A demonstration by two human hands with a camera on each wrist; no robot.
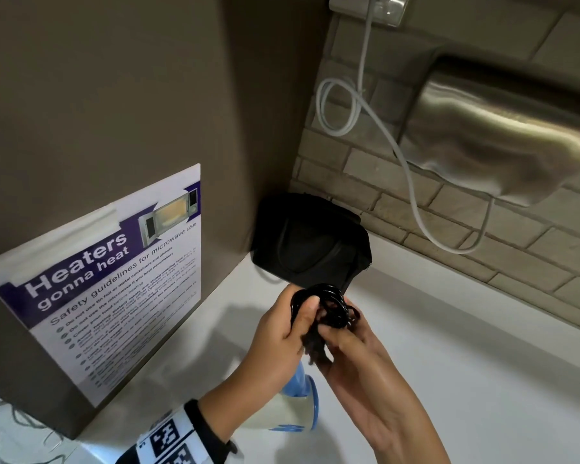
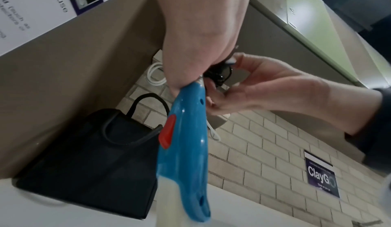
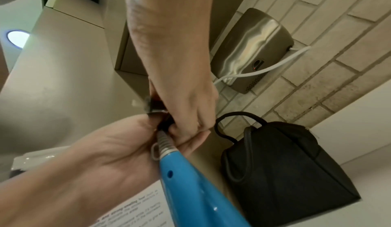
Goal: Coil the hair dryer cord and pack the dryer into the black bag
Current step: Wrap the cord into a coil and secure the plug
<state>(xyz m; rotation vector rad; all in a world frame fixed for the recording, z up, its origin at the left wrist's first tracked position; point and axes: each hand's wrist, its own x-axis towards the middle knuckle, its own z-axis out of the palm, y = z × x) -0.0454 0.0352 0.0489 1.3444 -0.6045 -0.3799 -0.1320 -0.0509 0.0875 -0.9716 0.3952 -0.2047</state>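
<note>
Both hands hold a coiled black cord (image 1: 329,306) above the white counter. My left hand (image 1: 282,329) grips the loops with its thumb on top. My right hand (image 1: 355,343) pinches the coil from the other side, fingers curled. A dark, blurred end of the cord dangles between the palms. The hair dryer (image 1: 295,410), blue handle and cream body, hangs beneath my left hand; its handle (image 2: 186,147) carries a red switch. The black bag (image 1: 308,242) stands just behind the hands in the corner, handles up (image 2: 88,163) (image 3: 285,172).
A brown cabinet side with a microwave safety poster (image 1: 114,272) rises at the left. A steel wall unit (image 1: 503,135) hangs on the brick wall, its white cable (image 1: 412,182) looping down. The white counter (image 1: 466,363) stretches to the right.
</note>
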